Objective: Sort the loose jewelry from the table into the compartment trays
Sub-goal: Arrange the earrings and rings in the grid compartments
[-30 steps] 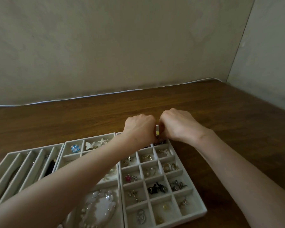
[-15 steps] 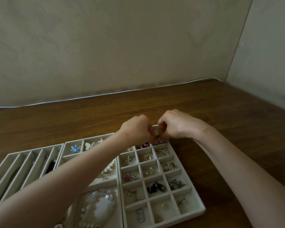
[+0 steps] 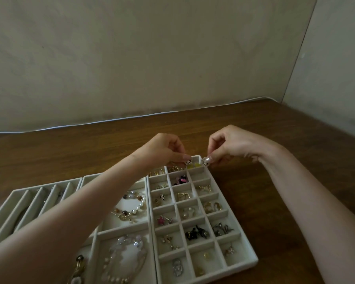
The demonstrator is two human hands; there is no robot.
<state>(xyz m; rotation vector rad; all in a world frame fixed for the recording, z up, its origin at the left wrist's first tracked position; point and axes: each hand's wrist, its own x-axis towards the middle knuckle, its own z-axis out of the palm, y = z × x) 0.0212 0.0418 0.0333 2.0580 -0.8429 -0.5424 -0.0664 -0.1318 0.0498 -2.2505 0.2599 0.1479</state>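
Note:
My left hand pinches a small round earring with a sparkly rim. A matching earring is pinched in my right hand. Both hang just above the far right corner of the small-compartment tray, over a cell with yellow pieces. That white tray holds earrings and charms in many cells. To its left, a middle tray carries pearl and bead bracelets, partly hidden by my left forearm. A slotted tray lies at the far left.
The trays sit side by side on a brown wooden table set into a wall corner. A white cable runs along the table's back edge. Bare wood lies behind and right of the trays.
My hands were pressed together over the tray's far corner. Now they have drawn apart, each holding one earring of the pair.

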